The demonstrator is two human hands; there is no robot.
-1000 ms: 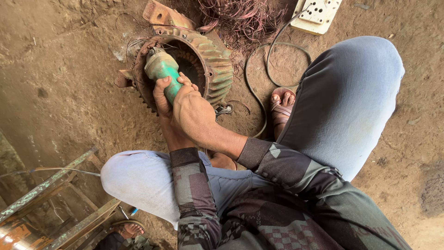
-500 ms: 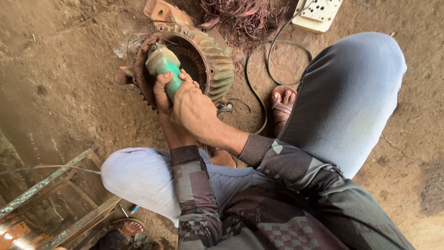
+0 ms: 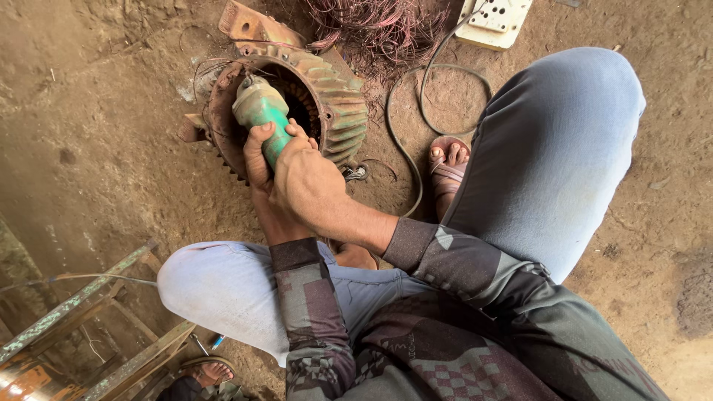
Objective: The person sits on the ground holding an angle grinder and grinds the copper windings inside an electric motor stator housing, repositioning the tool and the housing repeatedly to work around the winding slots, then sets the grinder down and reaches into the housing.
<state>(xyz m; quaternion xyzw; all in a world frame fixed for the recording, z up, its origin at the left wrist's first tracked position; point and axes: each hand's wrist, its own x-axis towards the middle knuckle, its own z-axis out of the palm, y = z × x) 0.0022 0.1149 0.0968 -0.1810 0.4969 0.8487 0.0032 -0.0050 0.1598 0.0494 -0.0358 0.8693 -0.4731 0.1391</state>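
Observation:
A rusty ribbed motor housing [image 3: 338, 93] lies on the dirt floor in front of me, its open end facing me. A green power tool [image 3: 260, 111] points into that opening. Both hands grip the tool's body. My right hand [image 3: 308, 182] wraps over the top of it. My left hand [image 3: 258, 160] clasps it from beneath and is partly hidden by the right. The tool's working end is hidden inside the housing.
A tangle of copper wire [image 3: 386, 30] lies behind the housing. A white socket box [image 3: 494, 18] sits at the far top with a cable [image 3: 405, 148] looping across the floor. My sandalled foot [image 3: 448, 167] rests beside the housing. Wooden and metal bars [image 3: 74, 304] lie at lower left.
The hands and tool have shifted very slightly; the grip is unchanged.

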